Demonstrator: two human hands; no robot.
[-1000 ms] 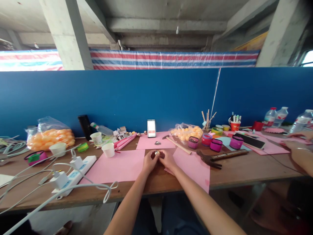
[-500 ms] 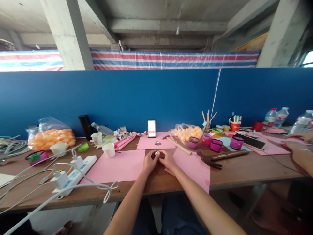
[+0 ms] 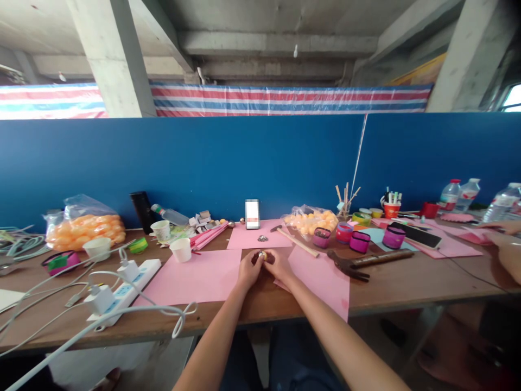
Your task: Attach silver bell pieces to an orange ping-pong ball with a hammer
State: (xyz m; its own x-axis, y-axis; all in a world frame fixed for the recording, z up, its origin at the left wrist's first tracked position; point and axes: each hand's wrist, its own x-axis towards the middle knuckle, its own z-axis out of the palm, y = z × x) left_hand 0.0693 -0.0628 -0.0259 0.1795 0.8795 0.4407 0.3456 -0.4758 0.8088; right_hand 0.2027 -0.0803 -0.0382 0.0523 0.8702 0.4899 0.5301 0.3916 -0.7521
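My left hand [image 3: 249, 268] and my right hand [image 3: 279, 264] meet over the brown table, between two pink sheets. Their fingers close around one small shiny ball [image 3: 262, 254], silver and partly yellowish, mostly covered by the fingertips. Just beyond them, a little heap of small metal pieces [image 3: 262, 238] lies on another pink sheet [image 3: 236, 237]. A phone [image 3: 252, 214] stands upright at the back of that sheet. To the right of it rests a hammer with a light wooden handle [image 3: 299, 243].
A claw hammer [image 3: 380, 259] and purple bands [image 3: 360, 242] lie right. Bags of orange balls [image 3: 87, 230] stand left and centre-right. A power strip [image 3: 138, 282] with cables and a paper cup [image 3: 181, 250] are left. Another person's hand [image 3: 504, 228] is far right.
The ball between my fingers has turned slightly, with more yellow showing on its right side. At the far right, the other person's hands and pink paper have shifted.
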